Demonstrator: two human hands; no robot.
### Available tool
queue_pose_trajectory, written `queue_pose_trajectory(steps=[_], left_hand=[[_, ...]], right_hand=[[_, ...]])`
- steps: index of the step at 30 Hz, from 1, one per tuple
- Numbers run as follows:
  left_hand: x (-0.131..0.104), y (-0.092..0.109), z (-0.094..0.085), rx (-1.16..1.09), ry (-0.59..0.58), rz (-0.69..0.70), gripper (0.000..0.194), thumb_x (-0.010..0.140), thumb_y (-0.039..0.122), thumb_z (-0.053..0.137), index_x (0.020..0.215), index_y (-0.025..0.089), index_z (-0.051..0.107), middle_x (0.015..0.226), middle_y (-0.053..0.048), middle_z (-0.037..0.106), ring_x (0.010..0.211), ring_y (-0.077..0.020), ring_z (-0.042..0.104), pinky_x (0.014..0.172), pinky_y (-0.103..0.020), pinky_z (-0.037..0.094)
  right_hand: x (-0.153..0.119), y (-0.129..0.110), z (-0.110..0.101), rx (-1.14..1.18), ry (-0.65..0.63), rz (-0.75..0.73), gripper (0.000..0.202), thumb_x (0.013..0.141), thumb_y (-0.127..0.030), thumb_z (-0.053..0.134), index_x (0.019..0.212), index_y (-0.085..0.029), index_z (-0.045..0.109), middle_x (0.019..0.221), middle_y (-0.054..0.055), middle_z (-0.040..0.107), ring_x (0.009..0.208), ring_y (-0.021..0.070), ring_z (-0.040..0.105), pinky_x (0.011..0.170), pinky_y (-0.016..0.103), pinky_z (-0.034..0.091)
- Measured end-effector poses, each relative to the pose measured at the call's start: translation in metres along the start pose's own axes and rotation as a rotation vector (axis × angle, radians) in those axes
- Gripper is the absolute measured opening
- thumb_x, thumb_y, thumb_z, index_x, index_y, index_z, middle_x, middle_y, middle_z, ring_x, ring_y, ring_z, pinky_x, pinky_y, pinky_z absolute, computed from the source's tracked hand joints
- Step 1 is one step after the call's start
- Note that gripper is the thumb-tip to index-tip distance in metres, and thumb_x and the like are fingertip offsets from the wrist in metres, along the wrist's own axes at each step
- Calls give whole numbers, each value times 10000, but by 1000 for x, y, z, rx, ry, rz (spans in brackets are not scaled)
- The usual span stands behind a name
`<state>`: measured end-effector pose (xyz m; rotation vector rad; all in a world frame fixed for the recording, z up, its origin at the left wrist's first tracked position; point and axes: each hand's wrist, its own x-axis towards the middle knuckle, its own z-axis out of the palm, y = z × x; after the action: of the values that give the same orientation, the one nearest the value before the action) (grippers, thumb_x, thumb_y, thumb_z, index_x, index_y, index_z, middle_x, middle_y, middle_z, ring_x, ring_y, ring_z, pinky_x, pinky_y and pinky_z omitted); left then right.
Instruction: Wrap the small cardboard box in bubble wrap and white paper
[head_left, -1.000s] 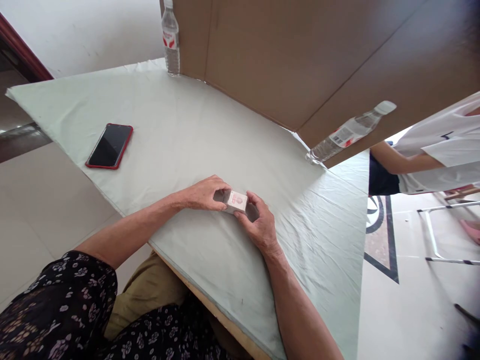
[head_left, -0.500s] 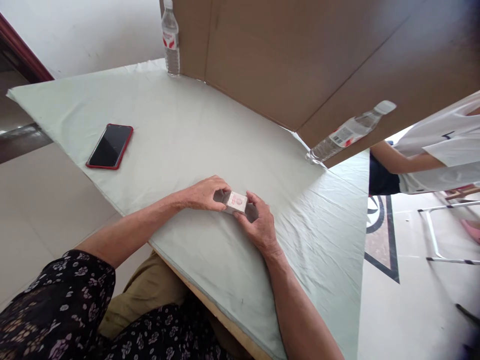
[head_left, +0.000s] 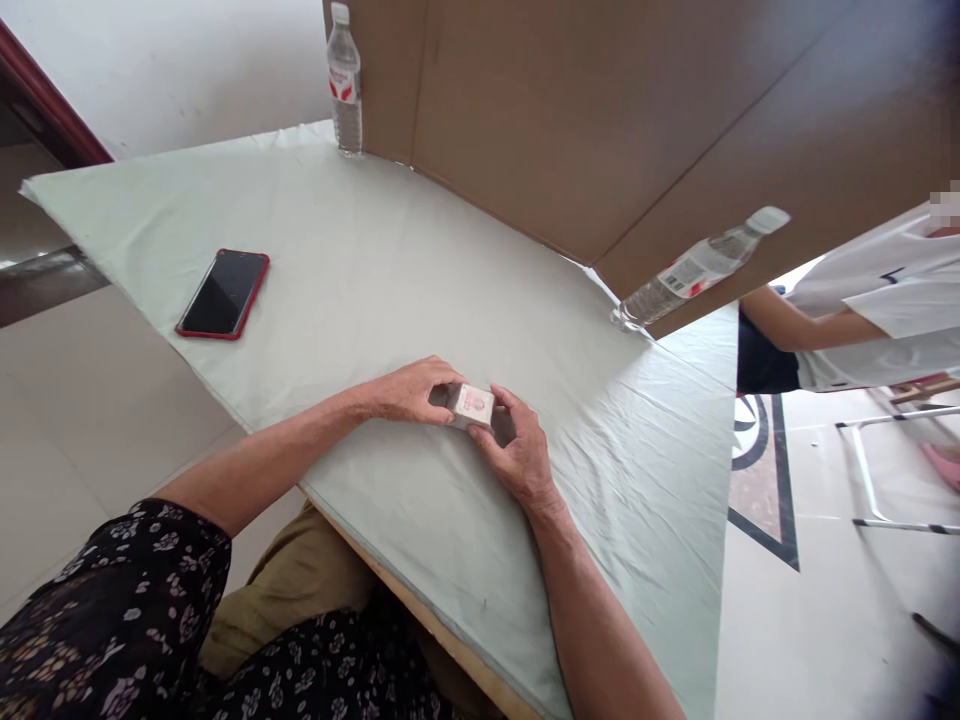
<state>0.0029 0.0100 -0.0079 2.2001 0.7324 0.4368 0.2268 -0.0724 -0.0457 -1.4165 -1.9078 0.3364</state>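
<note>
A small whitish box with red print on its top rests on the pale green tablecloth, near the table's front edge. My left hand grips the box's left side between thumb and fingers. On the opposite side my right hand holds it too, thumb at the near edge and fingers at the far edge. Parts of the box's sides are hidden behind my fingers.
A phone in a red case lies to the left. A brown cardboard panel stands behind, with one water bottle upright and another bottle appearing tilted against it. Beyond the right side is a person in a white shirt.
Both hands and the box stay in nearly the same place. The whole view has shifted very slightly.
</note>
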Motion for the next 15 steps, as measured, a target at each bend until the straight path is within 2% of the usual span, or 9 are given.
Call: queue_pose_trajectory(steps=[4, 7, 11, 15], left_hand=[[-3, 1, -8, 10, -25, -57, 506, 761, 350, 634, 1237, 180, 610, 1222, -103, 634, 1178, -282, 536, 974, -385, 453], [-6, 3, -14, -18, 26, -149, 540, 755, 315, 590, 1277, 178, 594, 1263, -102, 627, 1195, -278, 545, 954, -372, 471], [-5, 4, -15, -60, 93, -191, 420, 743, 255, 537, 1132, 177, 674, 1114, -72, 694, 1055, -234, 622, 878, -326, 495], [-3, 2, -12, -43, 100, -156, 292, 743, 257, 541, 966, 178, 713, 937, -37, 710, 898, -195, 639, 773, -273, 490]], right_hand=[[1, -5, -3, 30, 111, -72, 485, 869, -426, 650, 1308, -239, 562, 1370, 140, 599, 1301, 310, 537, 1076, 543, 429], [3, -7, -8, 58, 205, -57, 306, 915, -371, 608, 1193, -248, 641, 1248, 116, 664, 1201, 275, 605, 1037, 506, 468], [8, -10, -14, -22, 249, -63, 164, 939, -292, 578, 1030, -261, 710, 1043, 67, 727, 1034, 239, 663, 953, 453, 497], [14, -16, -17, -116, 189, -159, 125, 933, -249, 604, 957, -257, 727, 983, 46, 738, 972, 215, 658, 899, 403, 466]])
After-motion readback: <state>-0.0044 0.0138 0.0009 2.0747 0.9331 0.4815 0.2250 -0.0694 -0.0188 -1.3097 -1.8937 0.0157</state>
